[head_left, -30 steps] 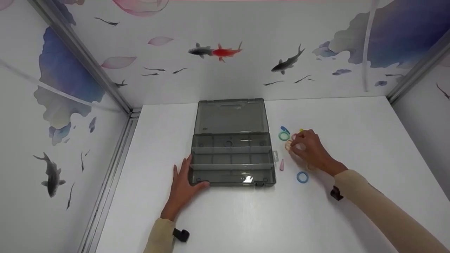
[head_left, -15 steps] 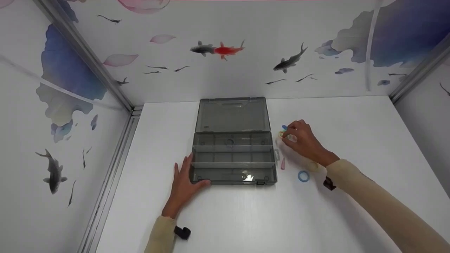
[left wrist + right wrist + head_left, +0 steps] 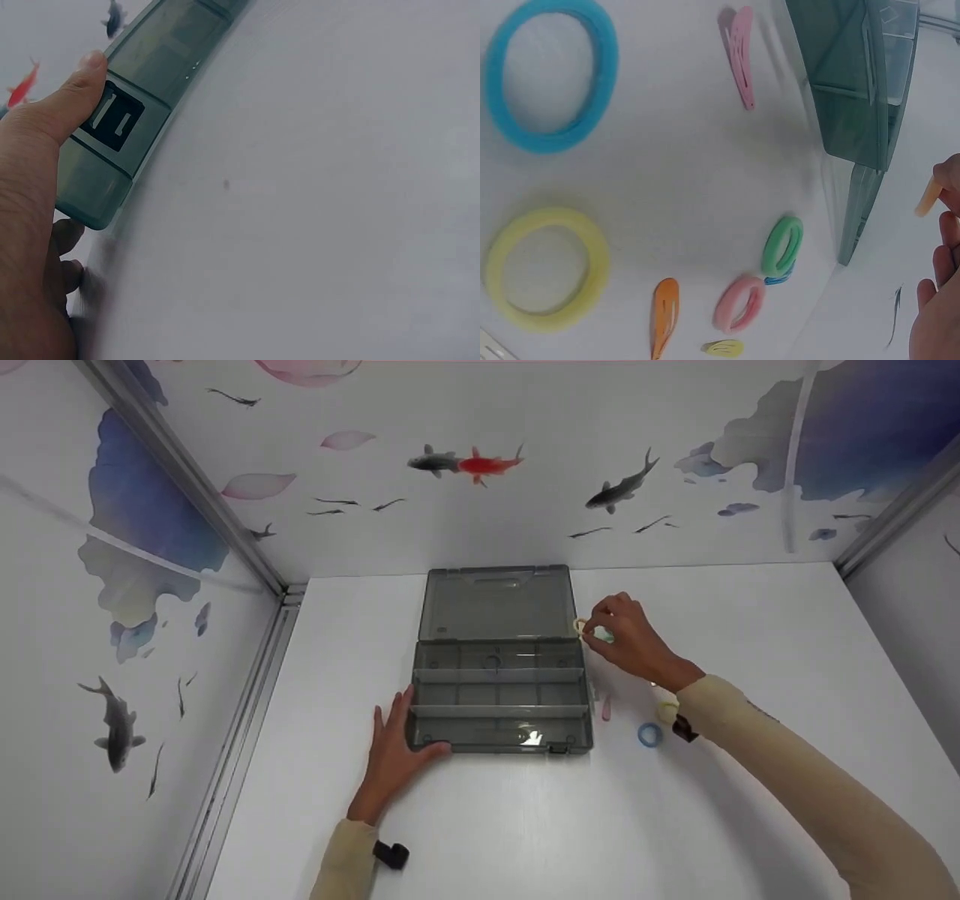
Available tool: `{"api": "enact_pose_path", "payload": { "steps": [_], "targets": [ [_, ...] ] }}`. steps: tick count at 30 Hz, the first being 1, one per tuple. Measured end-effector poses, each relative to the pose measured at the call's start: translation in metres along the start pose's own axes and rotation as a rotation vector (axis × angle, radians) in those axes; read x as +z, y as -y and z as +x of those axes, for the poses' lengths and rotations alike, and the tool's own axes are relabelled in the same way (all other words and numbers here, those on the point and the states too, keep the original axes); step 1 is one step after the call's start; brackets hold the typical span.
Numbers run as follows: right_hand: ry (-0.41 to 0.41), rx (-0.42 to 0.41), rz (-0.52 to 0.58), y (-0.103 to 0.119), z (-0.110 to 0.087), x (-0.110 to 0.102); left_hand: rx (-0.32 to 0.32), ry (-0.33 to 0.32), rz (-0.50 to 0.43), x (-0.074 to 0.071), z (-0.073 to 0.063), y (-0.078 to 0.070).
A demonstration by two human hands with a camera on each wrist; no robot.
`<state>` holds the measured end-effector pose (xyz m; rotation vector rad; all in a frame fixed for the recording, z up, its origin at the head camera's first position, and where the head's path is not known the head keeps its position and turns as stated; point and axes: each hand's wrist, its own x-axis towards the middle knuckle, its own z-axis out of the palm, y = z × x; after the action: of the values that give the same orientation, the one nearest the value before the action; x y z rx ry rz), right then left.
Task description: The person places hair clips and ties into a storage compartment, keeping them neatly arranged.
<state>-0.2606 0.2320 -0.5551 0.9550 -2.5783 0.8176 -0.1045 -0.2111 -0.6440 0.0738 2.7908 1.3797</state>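
Observation:
A dark see-through compartment box [image 3: 501,694] stands on the white table with its lid [image 3: 501,604] laid back. My left hand [image 3: 390,757] rests against its front left corner, thumb along the front wall and spread fingers by the left side. In the left wrist view, the thumb [image 3: 84,84] lies beside the black latch [image 3: 116,118]. My right hand [image 3: 630,641] pinches a pale peach hair tie [image 3: 579,625] above the table, close to the box's right edge by the lid. The right wrist view shows part of that hair tie [image 3: 928,196] at the fingertips.
Right of the box lie a blue hair tie [image 3: 604,75], a yellow hair tie [image 3: 596,259], green [image 3: 769,255] and pink [image 3: 725,309] ones. Hair clips lie among them: pink [image 3: 739,56], orange [image 3: 660,319], yellow [image 3: 731,348], and a partly hidden blue item [image 3: 781,277].
My right hand has lifted the peach hair tie from the group and carried it left and away from me, toward the lid. My left hand stays at the box corner.

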Motion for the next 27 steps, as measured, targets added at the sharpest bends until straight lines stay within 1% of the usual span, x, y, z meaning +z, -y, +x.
{"api": "enact_pose_path", "payload": {
  "steps": [8, 15, 23, 27],
  "targets": [
    [0.011, -0.085, 0.006, 0.008, 0.019, 0.012, -0.013, 0.002, 0.0, -0.002, 0.0, 0.0],
    [0.052, -0.099, 0.023, 0.024, 0.036, 0.023, -0.016, 0.001, -0.008, -0.002, 0.001, 0.001],
    [0.039, -0.159, 0.016, 0.032, 0.047, 0.042, -0.004, 0.003, -0.012, -0.001, 0.0, 0.003],
    [0.035, -0.173, 0.028, 0.036, 0.052, 0.048, -0.008, 0.006, -0.02, 0.0, 0.0, 0.001]
  ]
}}
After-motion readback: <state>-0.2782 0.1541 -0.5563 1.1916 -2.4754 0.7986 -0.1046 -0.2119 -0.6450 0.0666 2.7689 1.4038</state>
